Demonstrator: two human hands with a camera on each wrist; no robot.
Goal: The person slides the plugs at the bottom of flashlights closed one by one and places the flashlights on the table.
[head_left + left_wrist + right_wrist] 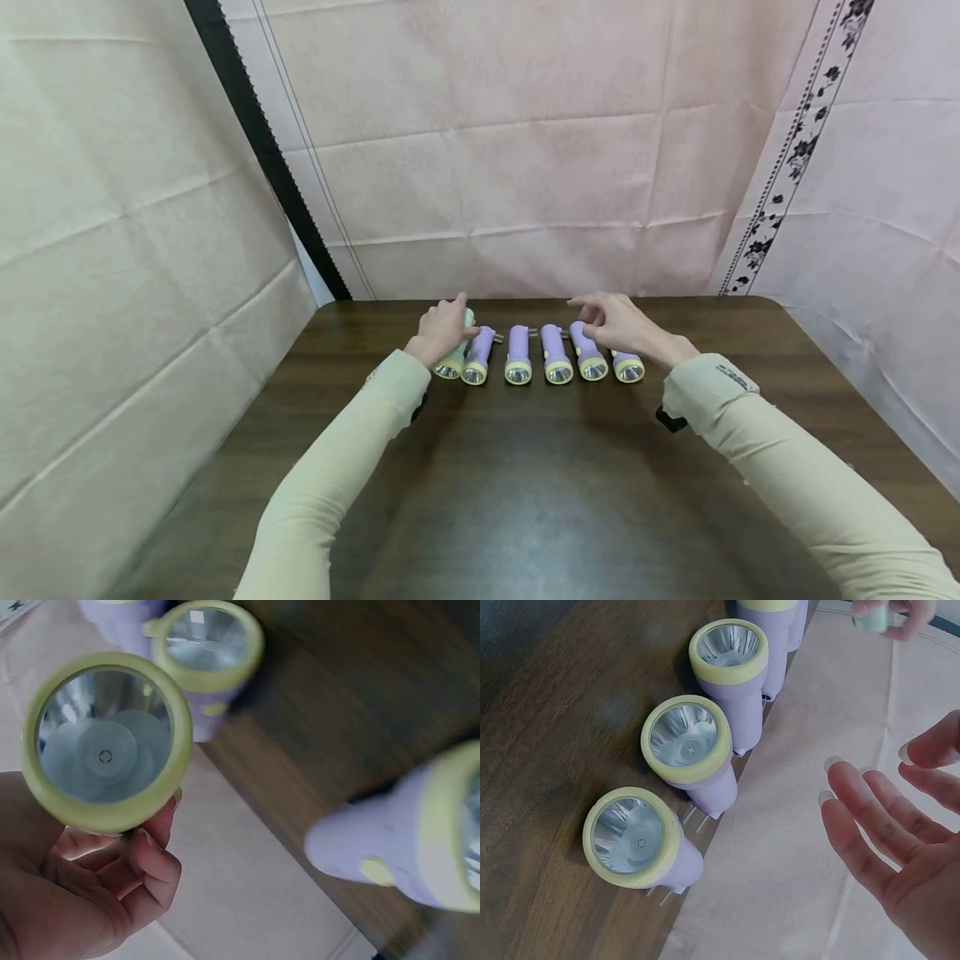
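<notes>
My left hand (439, 330) grips a mint-green flashlight (449, 368) by its body at the left end of a row of flashlights. In the left wrist view the held flashlight's pale yellow rim and round lens (105, 750) face the camera, and the fingers curl behind its head. Several purple flashlights with yellow rims stand beside it, among them a middle one (518, 355) and the rightmost one (627, 367). Over the right end of the row hovers my right hand (619, 327), its fingers loosely bent and holding nothing. It partly hides the rightmost flashlight.
The row lies near the far edge of a dark brown wooden table (525, 500), lenses toward me. Thin metal prongs (697, 819) stick out from some purple flashlights. Pale cloth (540, 167) hangs behind the table and along both sides.
</notes>
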